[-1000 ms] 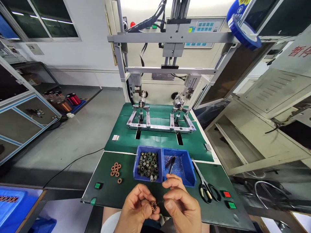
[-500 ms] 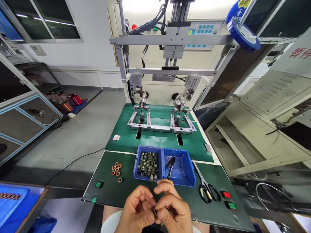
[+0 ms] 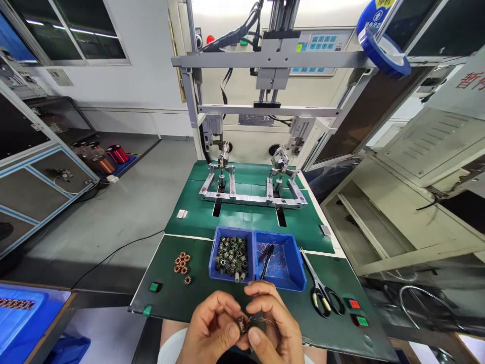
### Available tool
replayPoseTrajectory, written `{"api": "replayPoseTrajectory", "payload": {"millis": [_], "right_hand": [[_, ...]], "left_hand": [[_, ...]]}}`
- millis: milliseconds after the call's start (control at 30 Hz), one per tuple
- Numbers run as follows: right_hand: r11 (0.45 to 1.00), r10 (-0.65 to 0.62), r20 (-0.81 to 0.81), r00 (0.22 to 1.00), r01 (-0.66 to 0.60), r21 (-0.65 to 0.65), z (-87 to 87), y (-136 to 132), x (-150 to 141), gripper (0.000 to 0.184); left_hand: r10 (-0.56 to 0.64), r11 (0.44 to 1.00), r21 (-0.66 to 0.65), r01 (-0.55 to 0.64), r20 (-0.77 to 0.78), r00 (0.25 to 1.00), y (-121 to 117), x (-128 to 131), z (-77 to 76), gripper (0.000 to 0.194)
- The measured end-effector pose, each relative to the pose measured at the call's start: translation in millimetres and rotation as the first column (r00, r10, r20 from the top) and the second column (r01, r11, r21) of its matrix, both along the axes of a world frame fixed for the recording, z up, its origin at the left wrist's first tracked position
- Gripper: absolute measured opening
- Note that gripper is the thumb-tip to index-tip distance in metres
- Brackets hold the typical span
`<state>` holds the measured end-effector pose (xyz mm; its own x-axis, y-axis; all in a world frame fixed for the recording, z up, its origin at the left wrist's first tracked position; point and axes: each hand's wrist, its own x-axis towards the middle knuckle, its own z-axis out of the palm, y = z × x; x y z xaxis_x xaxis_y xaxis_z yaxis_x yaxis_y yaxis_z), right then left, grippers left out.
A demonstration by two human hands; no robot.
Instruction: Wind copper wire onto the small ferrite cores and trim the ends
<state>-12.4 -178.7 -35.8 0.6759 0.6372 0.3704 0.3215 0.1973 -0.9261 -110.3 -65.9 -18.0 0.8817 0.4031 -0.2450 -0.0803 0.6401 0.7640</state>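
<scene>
My left hand (image 3: 214,328) pinches a small copper-wound stator core (image 3: 241,324) between thumb and fingers, low over the bench's near edge. Close against it, my right hand (image 3: 276,326) has its thumb and fingers curled around thin copper wire (image 3: 263,320) trailing from the core; the exact grip is partly hidden. Just beyond my hands, a blue bin (image 3: 211,260) holds many unwound stator cores (image 3: 232,255). The adjoining blue bin (image 3: 295,275) contains wire scraps and a slim black tool (image 3: 267,259). Several wound stators (image 3: 182,263) lie grouped on the green mat to the left.
Scissors (image 3: 321,290) lie right of the bins. Green (image 3: 154,287) and red (image 3: 353,304) buttons sit near the bench sides. Behind the bins stands a winding machine with a metal fixture (image 3: 252,200). A blue tray (image 3: 22,323) is at far left.
My right hand has shifted slightly right, away from my left. More of the wound core and its thin wire now shows between them.
</scene>
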Motion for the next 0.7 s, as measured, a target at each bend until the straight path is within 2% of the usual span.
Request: {"api": "replayPoseTrajectory", "payload": {"millis": [133,233,400,500,600,700], "right_hand": [[0.996,-0.060,0.096,0.994,0.066,-0.066,-1.5,-2.6,-4.1,0.005],[0.991,-0.090,0.129,0.988,0.102,-0.090,2.1,-1.7,-5.3,0.008],[0.994,-0.044,0.225,0.973,0.066,-0.090,6.4,-2.5,-1.8,0.009],[0.994,-0.034,0.303,0.952,0.063,-0.087,5.7,-3.5,0.5,0.008],[0.992,-0.066,0.374,0.925,0.100,-0.073,4.4,-4.3,1.0,0.011],[0.988,-0.096,0.430,0.898,0.138,-0.066,2.9,-6.6,0.1,0.010]], "left_hand": [[0.027,0.999,0.029,-0.026,-0.025,0.999,-0.1,-0.9,2.5,0.038],[0.014,0.999,0.049,-0.013,-0.031,0.999,0.0,-2.7,0.8,0.039],[0.004,0.992,0.124,0.002,-0.052,0.999,1.6,-7.1,-4.9,0.041],[-0.037,0.997,0.073,0.040,-0.038,0.999,1.7,-7.6,-4.4,0.048],[-0.089,0.995,0.046,0.091,-0.043,0.995,0.5,-6.8,-1.8,0.046],[-0.025,0.992,0.120,0.032,-0.066,0.998,-1.8,-6.8,0.2,0.043]]}}
